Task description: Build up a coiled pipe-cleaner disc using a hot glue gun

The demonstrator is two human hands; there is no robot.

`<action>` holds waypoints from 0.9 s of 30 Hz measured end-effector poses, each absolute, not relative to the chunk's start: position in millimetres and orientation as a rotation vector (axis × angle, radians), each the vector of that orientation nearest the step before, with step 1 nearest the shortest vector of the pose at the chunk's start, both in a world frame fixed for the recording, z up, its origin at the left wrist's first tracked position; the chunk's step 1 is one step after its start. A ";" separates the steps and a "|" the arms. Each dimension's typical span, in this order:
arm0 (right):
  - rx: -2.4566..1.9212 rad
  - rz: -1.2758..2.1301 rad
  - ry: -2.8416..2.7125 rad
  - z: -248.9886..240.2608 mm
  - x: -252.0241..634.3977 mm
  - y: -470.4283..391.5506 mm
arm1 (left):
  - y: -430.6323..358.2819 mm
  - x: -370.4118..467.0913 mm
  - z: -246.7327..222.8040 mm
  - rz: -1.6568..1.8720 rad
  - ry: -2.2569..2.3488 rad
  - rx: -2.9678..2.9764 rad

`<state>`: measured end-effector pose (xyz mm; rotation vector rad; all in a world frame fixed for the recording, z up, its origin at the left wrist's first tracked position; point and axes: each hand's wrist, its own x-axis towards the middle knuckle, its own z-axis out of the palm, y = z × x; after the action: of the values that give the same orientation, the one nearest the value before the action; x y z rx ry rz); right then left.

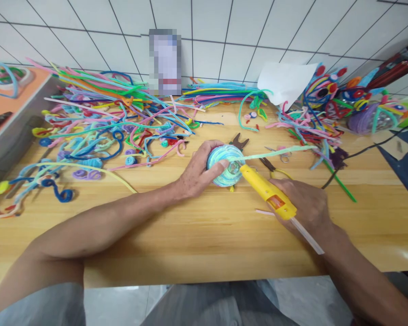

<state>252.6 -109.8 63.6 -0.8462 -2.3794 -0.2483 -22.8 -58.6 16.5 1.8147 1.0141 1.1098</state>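
My left hand (201,171) is closed round a ball (223,177) wound with blue and green pipe cleaner, its thumb lying across the front. From the ball a loose light green pipe cleaner end (281,151) sticks out to the right. A yellow glue gun (268,191) is gripped in my right hand (304,203), its tip at the ball's right edge; I cannot tell whether it touches. From the gun's rear sticks a clear glue stick (308,236). Just behind the ball, pliers (238,141) lie partly hidden.
Tangled pipe cleaners (98,122) cover the table's left and back. Yellow-handled pliers (274,170) and small scissors (284,156) lie behind my right hand. A black cord (363,149) crosses at right, near decorated figures (326,90). White paper (285,81) leans against the tiled wall.
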 end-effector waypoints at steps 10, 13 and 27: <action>-0.826 -0.171 -2.396 66.9 253.0 -109.8 | -59.1 -22.9 17.3 1.104 1.032 1.843; -0.811 -0.170 -2.398 66.1 254.0 -109.3 | -58.8 -22.8 16.8 1.113 1.023 1.838; -0.821 -0.175 -2.391 63.0 251.8 -112.1 | -57.5 -23.9 14.0 1.116 1.002 1.848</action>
<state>251.8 -112.1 63.0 -0.8207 -2.3908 -0.1750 -23.9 -57.5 14.0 1.8476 1.0017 1.1164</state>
